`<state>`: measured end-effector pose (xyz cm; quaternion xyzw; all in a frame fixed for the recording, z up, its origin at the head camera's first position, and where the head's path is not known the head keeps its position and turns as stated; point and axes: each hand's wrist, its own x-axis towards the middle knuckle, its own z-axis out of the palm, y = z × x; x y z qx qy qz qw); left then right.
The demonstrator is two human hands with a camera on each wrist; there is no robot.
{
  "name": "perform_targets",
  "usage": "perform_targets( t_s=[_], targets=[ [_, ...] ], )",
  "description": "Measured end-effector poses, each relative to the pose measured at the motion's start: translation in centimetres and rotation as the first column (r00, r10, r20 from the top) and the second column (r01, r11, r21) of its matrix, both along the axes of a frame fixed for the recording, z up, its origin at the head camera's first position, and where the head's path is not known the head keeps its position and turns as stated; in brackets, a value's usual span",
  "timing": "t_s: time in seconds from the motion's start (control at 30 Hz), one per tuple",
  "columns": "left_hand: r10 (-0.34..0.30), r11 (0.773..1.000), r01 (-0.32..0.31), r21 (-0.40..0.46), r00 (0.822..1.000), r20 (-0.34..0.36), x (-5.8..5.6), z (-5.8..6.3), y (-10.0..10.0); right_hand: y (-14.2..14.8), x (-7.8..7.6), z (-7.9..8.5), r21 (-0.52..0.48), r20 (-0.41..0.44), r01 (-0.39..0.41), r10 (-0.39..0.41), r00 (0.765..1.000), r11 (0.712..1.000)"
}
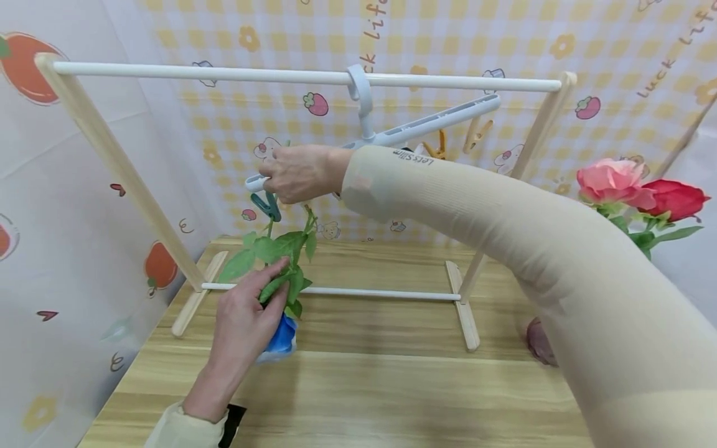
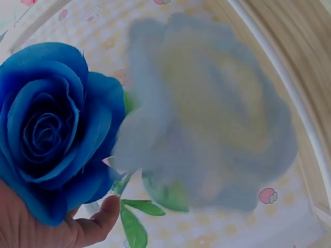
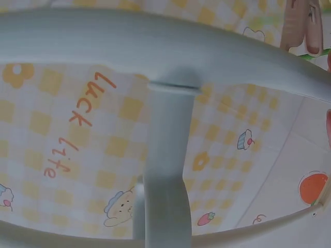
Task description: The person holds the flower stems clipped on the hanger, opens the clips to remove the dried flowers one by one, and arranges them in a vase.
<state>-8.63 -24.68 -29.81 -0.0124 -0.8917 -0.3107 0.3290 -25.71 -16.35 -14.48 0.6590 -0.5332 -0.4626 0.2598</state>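
Observation:
My left hand point(image 1: 246, 308) pinches the leafy stem of a blue rose point(image 1: 282, 335), whose bloom hangs downward in the head view. The same blue rose point(image 2: 46, 129) shows large in the left wrist view, beside a blurred pale flower point(image 2: 212, 113). Up at the left end of a pale blue clothes hanger point(image 1: 442, 118), my right hand point(image 1: 302, 174) grips the hanger arm with curled fingers. A teal clip point(image 1: 267, 206) hangs just below that hand, with a green stem at its lower end. The right wrist view shows the hanger point(image 3: 170, 129) close up, but not the hand.
The hanger hooks over the white top bar point(image 1: 224, 73) of a wooden-legged rack. An orange clip point(image 1: 439, 146) and a beige clip point(image 1: 478, 135) hang from its right side. Pink roses point(image 1: 610, 180) and red roses point(image 1: 674, 199) stand at the right, near a dusky purple object point(image 1: 540, 342).

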Motion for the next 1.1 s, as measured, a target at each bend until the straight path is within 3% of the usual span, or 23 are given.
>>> perform_targets(
  t_s=[0.1,0.2,0.57,0.7,0.8,0.9,1.0,1.07,1.1],
  targets=[
    [0.009,1.000,-0.009,0.000,0.998,0.067,0.0,-0.1,-0.1,0.0,0.0,0.3,0.010,0.000,-0.001,0.001,1.000,1.000],
    [0.011,1.000,-0.012,0.006,0.996,0.090,0.1,-0.2,-0.1,0.2,0.1,0.4,-0.009,0.017,-0.012,0.012,1.000,1.000],
    [-0.031,1.000,0.031,0.001,0.999,0.035,-0.1,-0.3,0.1,1.8,-0.1,0.0,-0.135,0.095,-0.035,0.049,0.994,0.990],
    [-0.040,0.999,0.040,0.009,0.999,0.026,0.0,-0.4,0.2,3.2,0.5,-1.4,-0.235,0.204,-0.020,0.070,0.977,0.972],
    [-0.039,0.999,0.039,0.007,0.999,0.028,0.2,-0.4,0.3,4.6,1.3,-3.5,-0.313,0.366,0.026,0.096,0.926,0.949],
    [-0.030,1.000,0.031,-0.003,0.999,0.033,0.3,-0.4,0.5,6.2,1.9,-6.1,-0.371,0.554,0.117,0.119,0.824,0.921],
    [-0.035,0.999,0.035,-0.019,0.999,0.016,0.4,-0.3,0.8,7.7,2.3,-8.3,-0.403,0.665,0.203,0.133,0.735,0.892],
    [-0.051,0.998,0.050,-0.023,0.999,-0.002,0.4,-0.2,1.0,8.7,2.4,-9.4,-0.440,0.694,0.242,0.157,0.703,0.865],
    [-0.059,0.998,0.059,-0.025,0.998,-0.010,0.5,-0.2,1.1,9.2,2.4,-9.8,-0.466,0.693,0.252,0.172,0.700,0.848]
  ],
)
